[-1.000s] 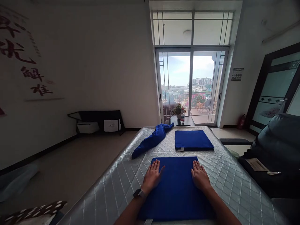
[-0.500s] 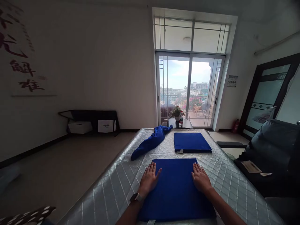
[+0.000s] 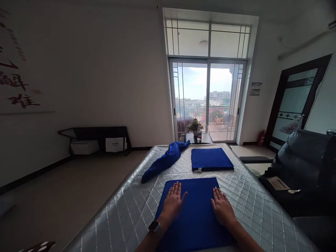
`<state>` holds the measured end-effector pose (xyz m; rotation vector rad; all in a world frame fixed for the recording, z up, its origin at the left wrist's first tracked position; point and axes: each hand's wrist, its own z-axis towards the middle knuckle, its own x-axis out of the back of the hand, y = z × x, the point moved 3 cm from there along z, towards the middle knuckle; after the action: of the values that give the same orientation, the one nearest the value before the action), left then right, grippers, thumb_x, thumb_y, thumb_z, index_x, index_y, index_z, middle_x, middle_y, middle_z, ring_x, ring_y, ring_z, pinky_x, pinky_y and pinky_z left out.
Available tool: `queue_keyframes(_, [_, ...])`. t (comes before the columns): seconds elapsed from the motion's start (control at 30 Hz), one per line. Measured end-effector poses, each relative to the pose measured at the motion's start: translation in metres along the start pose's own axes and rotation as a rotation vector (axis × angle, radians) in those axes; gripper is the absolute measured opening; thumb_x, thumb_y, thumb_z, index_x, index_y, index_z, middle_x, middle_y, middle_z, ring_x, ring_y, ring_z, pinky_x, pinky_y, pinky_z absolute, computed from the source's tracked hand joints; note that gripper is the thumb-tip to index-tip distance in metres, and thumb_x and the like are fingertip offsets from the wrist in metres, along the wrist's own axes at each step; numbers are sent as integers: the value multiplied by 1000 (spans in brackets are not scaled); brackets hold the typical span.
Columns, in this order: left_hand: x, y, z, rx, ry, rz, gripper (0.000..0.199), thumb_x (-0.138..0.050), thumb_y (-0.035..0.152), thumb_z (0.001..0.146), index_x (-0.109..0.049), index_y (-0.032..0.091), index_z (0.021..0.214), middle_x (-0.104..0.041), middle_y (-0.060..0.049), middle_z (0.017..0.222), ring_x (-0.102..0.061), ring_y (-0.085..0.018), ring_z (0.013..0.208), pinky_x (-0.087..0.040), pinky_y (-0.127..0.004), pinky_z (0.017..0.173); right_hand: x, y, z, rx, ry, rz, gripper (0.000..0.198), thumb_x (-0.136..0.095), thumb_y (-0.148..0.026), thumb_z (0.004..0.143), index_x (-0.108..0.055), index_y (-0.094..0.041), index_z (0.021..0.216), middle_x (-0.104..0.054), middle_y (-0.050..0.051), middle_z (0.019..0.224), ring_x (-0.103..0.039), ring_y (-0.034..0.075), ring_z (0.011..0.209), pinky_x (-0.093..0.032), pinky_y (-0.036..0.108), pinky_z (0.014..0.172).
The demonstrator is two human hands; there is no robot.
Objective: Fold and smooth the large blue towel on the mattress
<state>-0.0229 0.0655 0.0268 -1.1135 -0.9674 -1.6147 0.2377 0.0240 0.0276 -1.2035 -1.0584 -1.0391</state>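
Cloth (image 3: 195, 217), deep blue and laid flat in a four-cornered shape, lies right in front of the person, its sides running away toward the glass doors (image 3: 193, 105); I can't tell whether that direction is its longer one. The left hand (image 3: 172, 204) rests over its left part and the right hand (image 3: 222, 206) along its right edge, fingers stretched straight and uncurled, thumbs held apart. A watch (image 3: 154, 225) sits on the left wrist.

Under it all is a silvery quilted surface (image 3: 126, 210), in a dim room lit through those doors. Just beyond the cloth, between it and the far end, a second blue piece (image 3: 212, 158) lies flat, a white label (image 3: 200, 170) at its near edge. Left of that, a twisted blue bundle (image 3: 165, 161) slants away. Farther off, a potted plant (image 3: 194, 126) and a bottle (image 3: 199, 133) share a dark stand (image 3: 187, 139). A black armchair (image 3: 301, 157) crowds the right side.
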Motion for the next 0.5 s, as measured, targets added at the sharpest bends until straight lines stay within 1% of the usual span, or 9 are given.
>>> queue_keyframes(0.07, [-1, 53, -2, -148, -74, -88, 75, -12, 57, 104, -35, 8, 157, -34, -17, 164, -30, -27, 153, -30, -48, 125, 0, 1, -1, 5, -6, -8, 65, -18, -36, 102, -23, -7, 160, -18, 10, 169, -12, 21, 157, -14, 42, 126])
queue_keyframes(0.13, [-7, 103, -3, -262, -102, -176, 72, -13, 57, 104, -33, 12, 158, -33, -14, 165, -27, -25, 154, -29, -47, 126, -1, 1, -2, 32, -18, -32, 64, -19, -33, 102, -23, -7, 160, -17, 11, 169, -9, 21, 157, -13, 42, 126])
queue_keyframes(0.2, [-14, 137, -2, -322, -100, -238, 71, -13, 56, 104, -31, 14, 159, -32, -13, 166, -25, -24, 155, -27, -47, 127, -2, 1, -3, 56, -28, -59, 63, -20, -30, 101, -24, -8, 160, -15, 10, 169, -7, 21, 157, -12, 42, 127])
queue_keyframes(0.23, [-17, 146, -1, -330, -94, -256, 70, -13, 55, 105, -31, 14, 159, -32, -13, 166, -24, -24, 155, -27, -47, 127, -2, 2, -3, 56, -31, -65, 63, -21, -29, 100, -24, -9, 160, -15, 9, 169, -7, 21, 157, -11, 41, 127])
queue_keyframes(0.27, [-20, 149, 0, -325, -88, -264, 70, -12, 54, 105, -31, 14, 159, -33, -13, 165, -24, -25, 155, -27, -48, 127, -3, 2, -3, 51, -31, -64, 63, -21, -29, 100, -24, -9, 160, -15, 9, 169, -8, 20, 157, -11, 41, 127])
queue_keyframes(0.3, [-21, 147, 0, -309, -84, -263, 69, -11, 53, 105, -31, 14, 159, -35, -13, 165, -25, -25, 155, -27, -50, 127, -3, 3, -2, 39, -28, -56, 64, -21, -30, 101, -24, -9, 160, -16, 9, 169, -10, 20, 157, -12, 40, 127])
queue_keyframes(0.37, [-21, 130, 0, -265, -91, -237, 70, -11, 53, 105, -32, 13, 159, -36, -14, 164, -26, -26, 155, -29, -51, 126, -3, 3, -1, 22, -17, -28, 64, -20, -34, 101, -24, -8, 160, -19, 10, 168, -13, 20, 157, -14, 41, 126])
queue_keyframes(0.43, [-18, 98, -3, -199, -112, -180, 72, -11, 55, 104, -32, 12, 158, -35, -15, 164, -27, -27, 154, -29, -51, 126, -3, 3, 1, 10, -5, 1, 65, -19, -34, 102, -24, -7, 160, -20, 11, 168, -14, 20, 156, -14, 42, 126])
queue_keyframes(0.5, [-16, 57, -10, -117, -126, -110, 74, -13, 57, 104, -33, 11, 158, -33, -15, 165, -26, -28, 154, -29, -51, 126, -4, 3, 2, 0, 1, 22, 65, -19, -34, 102, -24, -7, 160, -20, 10, 168, -14, 20, 157, -13, 41, 127])
